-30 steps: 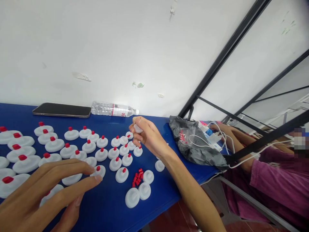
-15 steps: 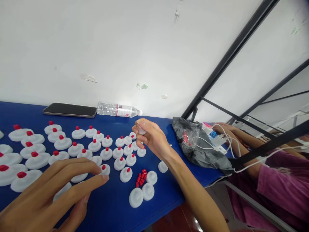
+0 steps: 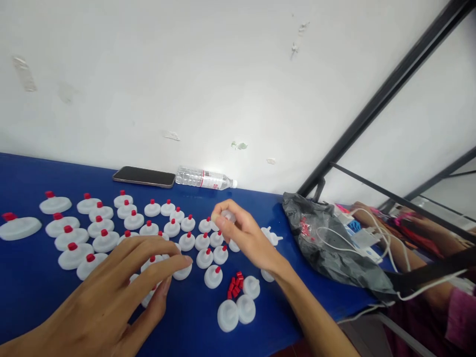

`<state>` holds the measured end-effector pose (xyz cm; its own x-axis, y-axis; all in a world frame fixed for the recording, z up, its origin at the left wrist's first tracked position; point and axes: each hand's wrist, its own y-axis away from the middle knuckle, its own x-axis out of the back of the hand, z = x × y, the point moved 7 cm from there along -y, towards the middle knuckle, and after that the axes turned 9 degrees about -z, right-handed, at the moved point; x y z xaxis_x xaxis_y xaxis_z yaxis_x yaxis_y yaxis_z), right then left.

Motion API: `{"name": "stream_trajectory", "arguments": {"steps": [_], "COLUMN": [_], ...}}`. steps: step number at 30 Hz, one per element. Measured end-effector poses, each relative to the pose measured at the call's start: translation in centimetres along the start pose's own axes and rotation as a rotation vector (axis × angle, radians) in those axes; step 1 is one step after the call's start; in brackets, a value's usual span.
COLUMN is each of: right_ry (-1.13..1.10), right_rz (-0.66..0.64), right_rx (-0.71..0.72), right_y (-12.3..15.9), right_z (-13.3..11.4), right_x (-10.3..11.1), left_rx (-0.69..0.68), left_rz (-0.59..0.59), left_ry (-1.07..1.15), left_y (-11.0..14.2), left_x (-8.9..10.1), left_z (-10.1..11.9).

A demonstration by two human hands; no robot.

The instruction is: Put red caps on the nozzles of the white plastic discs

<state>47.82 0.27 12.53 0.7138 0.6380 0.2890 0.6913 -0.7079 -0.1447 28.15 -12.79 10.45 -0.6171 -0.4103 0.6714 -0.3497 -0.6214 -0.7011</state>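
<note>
Many white round plastic caps with nozzles stand on the blue table, most tipped with small red plugs, such as the red-tipped cap [image 3: 213, 276]. My left hand [image 3: 111, 292] spreads over part of this group, palm down, fingers stretched and thumb apart. Its index fingertip is above or against a white cap [image 3: 182, 270]; whether they touch, I cannot tell. Further back, my right hand [image 3: 243, 230] closes its thumb and fingers round a white cap [image 3: 227, 215], mostly covered by the fingers. A little pile of red plugs [image 3: 235, 285] lies beside three white caps without plugs [image 3: 246, 309].
Along the wall lie a phone [image 3: 144, 176] and a water bottle [image 3: 206, 178]. A dark plastic bag [image 3: 330, 253] with a white cable rests at the right, by a black metal frame [image 3: 372, 109]. Another person's arm and purple sleeve [image 3: 461, 317] show beyond.
The view has turned left, so the table's things sit further right. My right hand has shifted slightly toward the caps, still holding the white cap. My left hand stays spread over the group.
</note>
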Motion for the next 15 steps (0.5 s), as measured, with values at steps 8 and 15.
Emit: {"name": "stream_trajectory", "arguments": {"steps": [8,15], "right_ry": [0.043,0.010], "right_rz": [-0.307,-0.248], "right_rx": [0.004,0.064], "right_y": [1.4,0.6], "right_z": [-0.2,0.5], "right_x": [-4.5,-4.9], "left_rx": [-0.113,-0.100], "left_rz": [0.000,0.031], "left_ry": [-0.156,-0.111], "left_y": [-0.7,-1.4], "left_x": [0.2,0.6], "left_z": [-0.6,-0.4]}}
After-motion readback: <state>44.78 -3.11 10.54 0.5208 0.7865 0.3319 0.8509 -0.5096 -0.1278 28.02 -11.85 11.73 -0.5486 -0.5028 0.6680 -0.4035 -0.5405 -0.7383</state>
